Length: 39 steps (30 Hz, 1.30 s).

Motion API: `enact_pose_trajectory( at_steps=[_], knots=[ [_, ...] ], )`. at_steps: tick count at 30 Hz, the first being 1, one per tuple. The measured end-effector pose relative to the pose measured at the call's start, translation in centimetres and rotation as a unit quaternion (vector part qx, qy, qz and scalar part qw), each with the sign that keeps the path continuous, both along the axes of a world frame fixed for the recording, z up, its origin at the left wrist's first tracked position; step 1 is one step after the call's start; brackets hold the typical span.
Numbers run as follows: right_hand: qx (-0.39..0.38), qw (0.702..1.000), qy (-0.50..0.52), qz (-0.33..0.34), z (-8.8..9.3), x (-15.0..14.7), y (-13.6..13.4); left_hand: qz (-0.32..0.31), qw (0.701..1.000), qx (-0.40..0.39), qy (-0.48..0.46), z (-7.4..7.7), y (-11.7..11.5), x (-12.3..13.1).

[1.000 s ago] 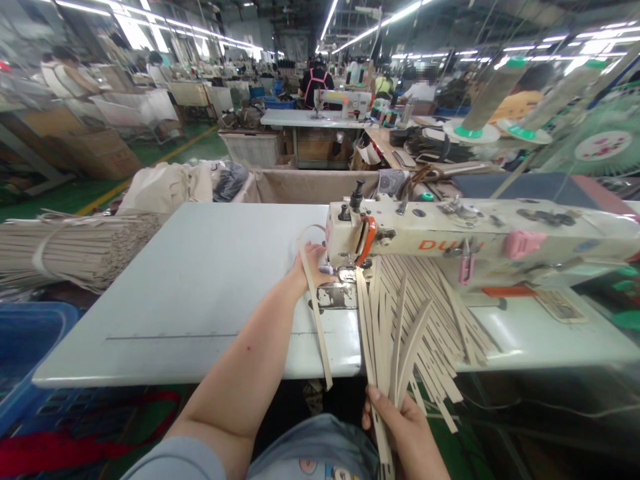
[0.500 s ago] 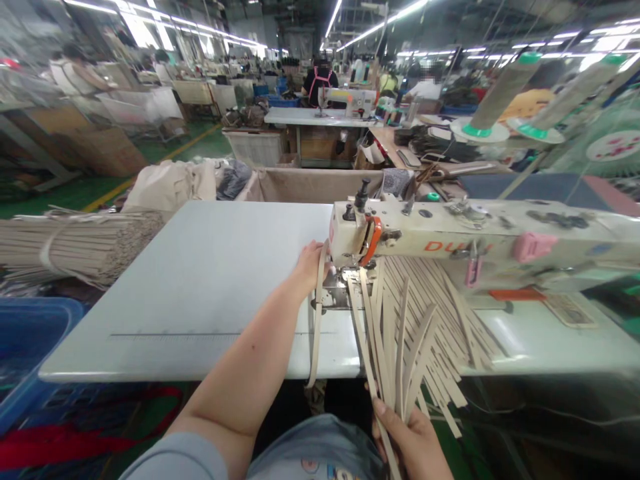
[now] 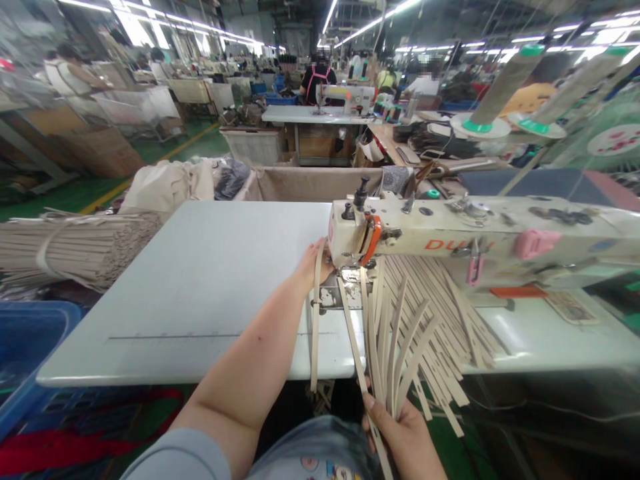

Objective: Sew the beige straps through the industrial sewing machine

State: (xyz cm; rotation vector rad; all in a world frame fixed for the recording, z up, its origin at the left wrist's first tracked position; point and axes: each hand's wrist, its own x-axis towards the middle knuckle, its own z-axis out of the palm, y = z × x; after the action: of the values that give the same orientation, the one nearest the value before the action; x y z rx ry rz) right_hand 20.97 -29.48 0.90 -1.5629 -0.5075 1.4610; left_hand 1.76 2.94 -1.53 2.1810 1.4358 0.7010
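Beside the needle end of a sewing machine (image 3: pixel 345 237), my left hand (image 3: pixel 316 262) is closed around the far end of a beige strip, its fingertips partly hidden by the machine head. One finished-looking beige strip (image 3: pixel 315 333) drapes over that hand and hangs down past the table's front edge. My right hand (image 3: pixel 400 430), low at the front, is closed on several narrow beige strips (image 3: pixel 395 353) fanned upward. Between its thumb and fingers, a single beige strip (image 3: pixel 353 327) is pinched and runs up to the presser foot area.
More loose strips (image 3: pixel 440 333) lie fanned on the white table (image 3: pixel 220 267) under the machine arm. A tied strip bundle (image 3: pixel 75 247) and a blue crate (image 3: pixel 35 333) are at left. Thread cones (image 3: pixel 505 90) stand at right. A fabric-lined bin (image 3: pixel 310 183) sits behind the table; co-workers are farther back.
The pinched strip has swung left at the machine and along its length, with my right hand shifting slightly left. My left hand stays nearly in place beside the needle.
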Motion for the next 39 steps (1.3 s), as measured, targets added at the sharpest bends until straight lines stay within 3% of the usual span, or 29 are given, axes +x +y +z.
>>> enact_pose_trajectory(
  at_steps=[21,32,39],
  knots=[
    [0.000,0.999,-0.042,0.019,0.4,-0.8,0.4,0.076,0.993,-0.012,-0.091,2.7,-2.1,0.7],
    [-0.004,0.999,-0.034,-0.008,0.6,-1.4,0.7,0.090,0.995,-0.005,-0.046,2.2,-1.9,0.9],
    [-0.002,0.999,-0.048,0.008,0.8,-1.2,0.9,0.087,0.996,0.000,-0.005,1.5,-1.6,1.1]
  ],
)
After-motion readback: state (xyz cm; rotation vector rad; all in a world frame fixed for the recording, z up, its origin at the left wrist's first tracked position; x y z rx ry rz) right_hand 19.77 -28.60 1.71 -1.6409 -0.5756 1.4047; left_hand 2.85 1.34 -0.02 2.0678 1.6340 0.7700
